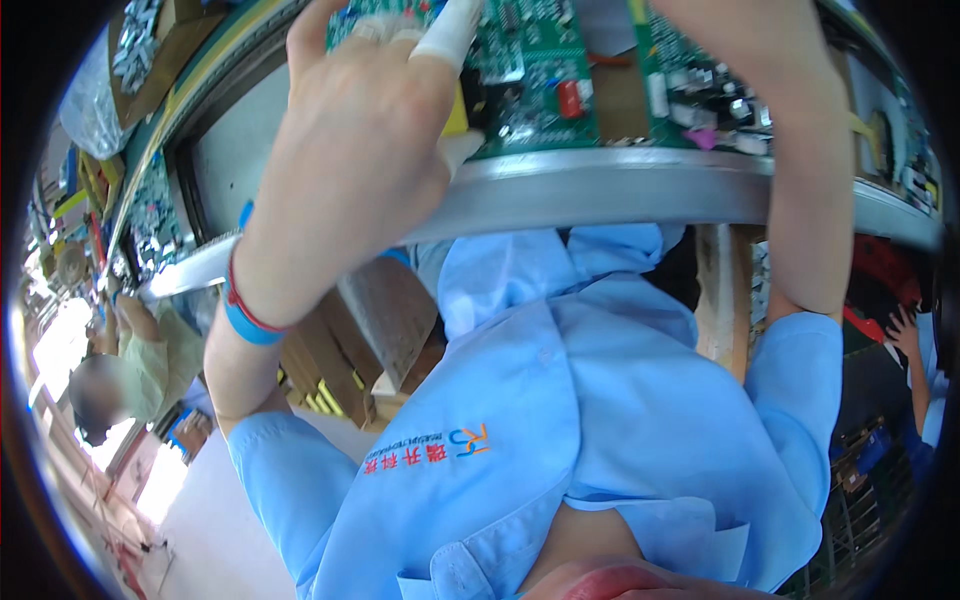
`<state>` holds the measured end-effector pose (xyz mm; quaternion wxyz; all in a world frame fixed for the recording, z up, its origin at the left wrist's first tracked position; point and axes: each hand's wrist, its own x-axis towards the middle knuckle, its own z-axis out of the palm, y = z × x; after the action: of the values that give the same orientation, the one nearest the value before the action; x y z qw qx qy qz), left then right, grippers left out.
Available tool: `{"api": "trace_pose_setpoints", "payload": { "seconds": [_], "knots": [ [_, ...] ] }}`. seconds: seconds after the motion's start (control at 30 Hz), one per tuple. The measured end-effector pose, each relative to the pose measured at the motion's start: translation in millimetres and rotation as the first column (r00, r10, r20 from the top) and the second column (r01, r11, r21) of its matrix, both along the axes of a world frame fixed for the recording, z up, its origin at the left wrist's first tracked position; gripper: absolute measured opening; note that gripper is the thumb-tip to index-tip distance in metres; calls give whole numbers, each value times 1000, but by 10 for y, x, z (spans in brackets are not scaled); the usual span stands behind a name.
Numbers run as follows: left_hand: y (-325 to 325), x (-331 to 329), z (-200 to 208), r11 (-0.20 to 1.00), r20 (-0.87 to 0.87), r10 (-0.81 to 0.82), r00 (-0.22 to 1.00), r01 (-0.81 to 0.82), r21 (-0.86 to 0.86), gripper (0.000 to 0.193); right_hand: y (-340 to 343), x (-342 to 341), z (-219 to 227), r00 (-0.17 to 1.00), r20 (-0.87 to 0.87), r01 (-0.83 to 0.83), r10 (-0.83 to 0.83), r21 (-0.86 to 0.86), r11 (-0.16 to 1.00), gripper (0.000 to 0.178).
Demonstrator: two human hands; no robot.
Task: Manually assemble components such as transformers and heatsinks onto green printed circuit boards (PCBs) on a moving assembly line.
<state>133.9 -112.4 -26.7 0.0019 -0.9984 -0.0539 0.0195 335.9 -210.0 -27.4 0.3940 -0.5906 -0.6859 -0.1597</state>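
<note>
My left hand (355,130) reaches over a green circuit board (545,75) at the top of the head view. White covers sit on some of its fingers, which are spread, with the thumb apart from the index finger. Its fingertips run past the upper edge, so their contact with the board is hidden. Beside the thumb is a small yellow piece (456,112). The board carries a red component (569,99). My right forearm (805,170) stretches up past a second green board (690,75); the right hand lies beyond the upper edge.
A metal rail (600,185) runs along the near edge of the work line. Cardboard boxes (325,345) stand below it. At upper left are a box of metal parts (137,45) and a clear plastic bag (95,110). Other people (150,370) work at both sides.
</note>
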Motion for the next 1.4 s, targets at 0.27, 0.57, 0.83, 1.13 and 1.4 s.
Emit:
{"api": "trace_pose_setpoints", "payload": {
  "seconds": [0.27, 0.57, 0.83, 1.13, 1.4],
  "knots": [
    [-29, -152, 23, 952, 142, 200, 969, -157, -264, 90, 164, -57, -230, 989, -116, 73, -93, -166, 983, 20],
    [120, -1510, 433, 493, 773, 367, 517, 597, -633, 7, 413, -473, -59, 936, -219, -325, 276, -234, 916, 25],
    [-104, -1672, 611, 779, 880, 431, 200, 409, -475, 8, 1061, -1084, 41, 812, -232, -518, 535, -708, 479, 25],
    [-729, -2872, 567, 906, 980, 198, -37, 387, -168, 15, 1639, -1594, -89, 863, -403, -433, 304, -900, 38, 61],
    [-1476, -3924, 601, 730, 991, -119, -65, 671, 131, 21, 1642, -1441, -275, 928, -280, -291, 247, -957, 9, 64]
  ]
}}
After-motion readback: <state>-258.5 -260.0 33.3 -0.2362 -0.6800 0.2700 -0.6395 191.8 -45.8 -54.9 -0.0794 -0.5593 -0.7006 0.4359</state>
